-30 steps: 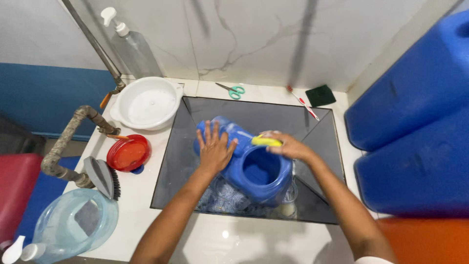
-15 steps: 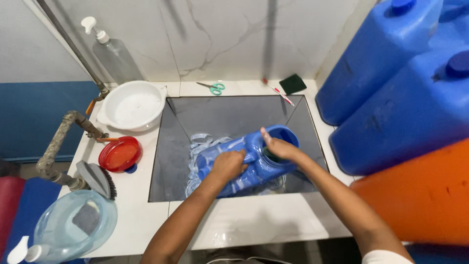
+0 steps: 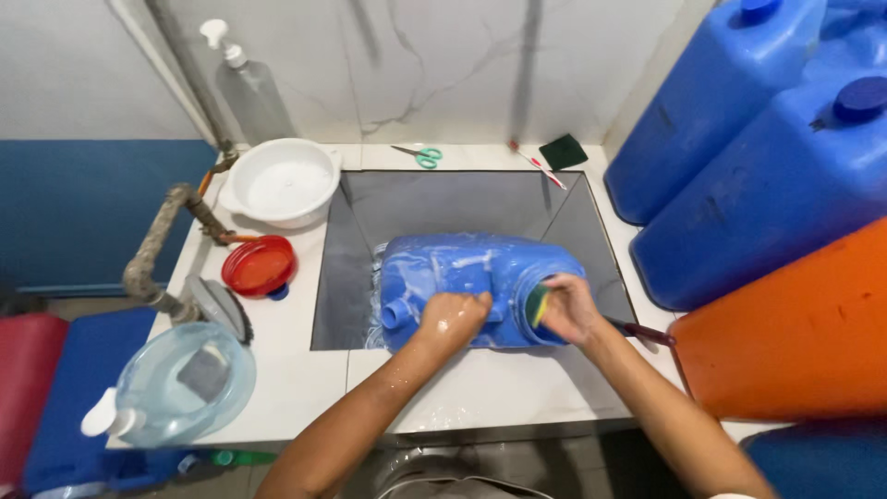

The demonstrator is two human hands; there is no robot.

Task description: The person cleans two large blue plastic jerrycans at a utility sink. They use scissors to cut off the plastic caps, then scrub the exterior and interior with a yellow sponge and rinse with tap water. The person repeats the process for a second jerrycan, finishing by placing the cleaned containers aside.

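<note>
Blue jerry can point(image 3: 471, 277) lies on its side in the grey sink basin point(image 3: 443, 203), soapy foam streaked over its upper face, its wide mouth turned toward the right hand. Left hand point(image 3: 453, 317) rests on the near wall of the can, fingers curled down and pressing against the wet plastic, wet foam on the knuckles; a small spout stub sticks out just left of those fingers. Right hand point(image 3: 568, 308) sits at the can's mouth, fingers closed around a yellow-and-green sponge point(image 3: 538, 305), which touches the rim of the opening. A thin dark-red handled tool point(image 3: 647, 333) lies on the counter just right of the right wrist. Beyond the fingers, at the far edge of the basin: green-handled scissors point(image 3: 420, 154), a red-and-white pen-like stick point(image 3: 538, 164), a dark green scouring pad point(image 3: 563, 151). Well left of the left hand: white bowl point(image 3: 280, 181), red lid point(image 3: 259, 266), grey scrub brush point(image 3: 220, 308), and a clear bottle on its side point(image 3: 180, 383) near the counter's front corner. A clear pump bottle point(image 3: 248, 88) stands against the wall. Right of the right hand, large blue containers point(image 3: 767, 148) are stacked over an orange one point(image 3: 795, 333).
</note>
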